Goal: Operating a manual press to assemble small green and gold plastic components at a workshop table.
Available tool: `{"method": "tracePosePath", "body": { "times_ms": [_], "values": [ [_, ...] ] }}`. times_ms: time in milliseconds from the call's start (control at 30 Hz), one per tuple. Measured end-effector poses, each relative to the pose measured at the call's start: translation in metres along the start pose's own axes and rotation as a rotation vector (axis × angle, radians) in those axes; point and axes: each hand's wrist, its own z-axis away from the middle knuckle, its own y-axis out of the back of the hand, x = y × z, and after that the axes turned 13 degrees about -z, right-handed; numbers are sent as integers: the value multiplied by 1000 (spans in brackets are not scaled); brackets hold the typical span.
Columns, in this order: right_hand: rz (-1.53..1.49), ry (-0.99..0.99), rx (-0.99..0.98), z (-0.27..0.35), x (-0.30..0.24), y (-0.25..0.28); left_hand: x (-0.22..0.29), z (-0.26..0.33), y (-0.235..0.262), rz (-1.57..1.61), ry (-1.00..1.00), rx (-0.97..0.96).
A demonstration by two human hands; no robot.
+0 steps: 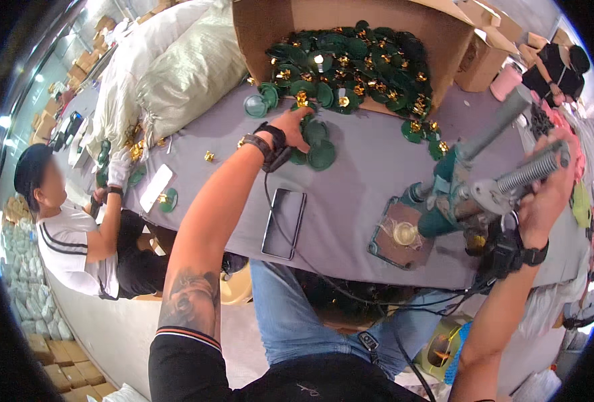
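My left hand (289, 130) reaches to the far middle of the table, thumb and fingers apart at a small group of green discs (321, 153). A gold flower-shaped piece (302, 99) sits by its fingertips. At the right, my right hand (543, 197) is closed around the spring side of a green metal hand press (444, 194); the spring partly hides its fingers. Below the press head, a round clear-yellowish piece (405, 233) lies on the brown base plate (382, 249). Black wrist devices with a cable are strapped to both my wrists.
A cardboard box (454, 47) on its side spills green discs with gold pieces (357, 67). A phone (284, 223) lies near the front edge. White sacks (189, 67) stand back left. A gloved co-worker (76, 234) sits left; another person (558, 67) is far right.
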Motion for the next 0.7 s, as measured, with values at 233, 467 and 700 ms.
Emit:
{"method": "tracePosePath", "body": {
  "times_ms": [233,467,700],
  "values": [
    [-123,-130,-231,0,-9,4,96,31,-20,78,-182,161],
    [-139,-121,-370,-6,-4,13,120,85,-37,181,-148,430],
    [-141,-108,-377,-10,-3,23,193,187,-70,670,-64,505]
  ]
}}
